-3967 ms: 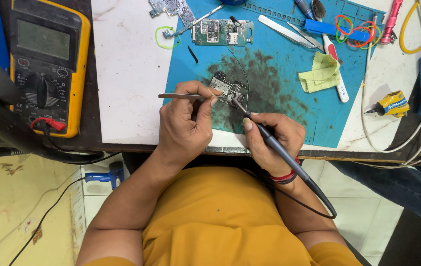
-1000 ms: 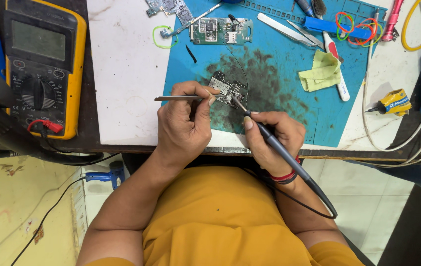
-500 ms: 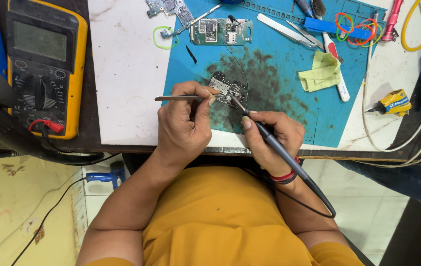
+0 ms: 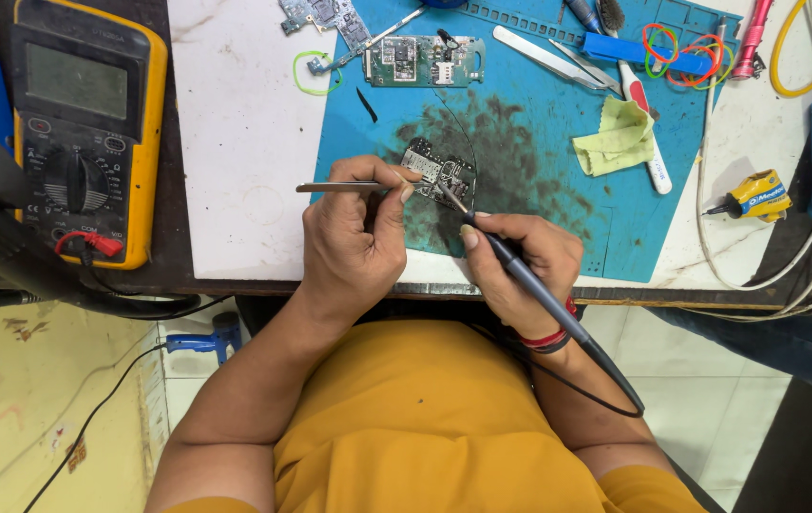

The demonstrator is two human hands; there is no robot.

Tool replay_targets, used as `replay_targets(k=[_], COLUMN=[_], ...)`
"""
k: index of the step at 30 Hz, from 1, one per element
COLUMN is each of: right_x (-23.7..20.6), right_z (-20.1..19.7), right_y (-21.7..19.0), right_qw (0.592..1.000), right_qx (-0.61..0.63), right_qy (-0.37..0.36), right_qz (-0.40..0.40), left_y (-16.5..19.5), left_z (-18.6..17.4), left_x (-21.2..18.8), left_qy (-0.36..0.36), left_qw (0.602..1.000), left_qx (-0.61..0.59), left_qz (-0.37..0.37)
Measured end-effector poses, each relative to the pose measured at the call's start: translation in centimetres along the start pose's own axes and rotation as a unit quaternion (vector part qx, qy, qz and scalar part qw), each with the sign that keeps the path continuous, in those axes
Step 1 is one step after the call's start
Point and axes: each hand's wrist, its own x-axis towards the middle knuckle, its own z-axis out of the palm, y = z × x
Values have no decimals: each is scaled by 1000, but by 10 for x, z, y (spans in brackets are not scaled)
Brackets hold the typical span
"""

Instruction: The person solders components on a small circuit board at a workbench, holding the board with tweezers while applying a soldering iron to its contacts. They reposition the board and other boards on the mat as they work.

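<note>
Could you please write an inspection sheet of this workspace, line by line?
Surface: blue mat with dark stains, on a white table.
Job's things: small board; tweezers; soldering iron.
Clutter: second board, yellow cloth, rubber bands, multimeter.
Hands: left hand holds the tweezers; right hand holds the iron, tip at the small board.
Cables: iron's black cord; white cable.
Surroundings: tiled floor.
</note>
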Motion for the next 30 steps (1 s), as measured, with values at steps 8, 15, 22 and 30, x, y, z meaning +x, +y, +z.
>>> replay_targets(k=[8, 15, 22, 30], right_x=[0, 1, 1, -2], right_z=[2, 1, 0, -1], right_y=[-1, -2, -2, -3], right_qw=[1000, 1000, 1000, 1000], right_qx=[-6, -6, -23, -2], right_qy=[7, 6, 7, 19], right_qz=[2, 6, -3, 15], left_y=[0, 2, 2, 2], left_z=[0, -1, 0, 0], left_x=[0, -1, -1, -1], left_qy=[-1, -6, -1, -2], left_qw=[1000, 1000, 1000, 1000], left_qx=[-3, 9, -1, -1], left_qz=[7, -9, -4, -9])
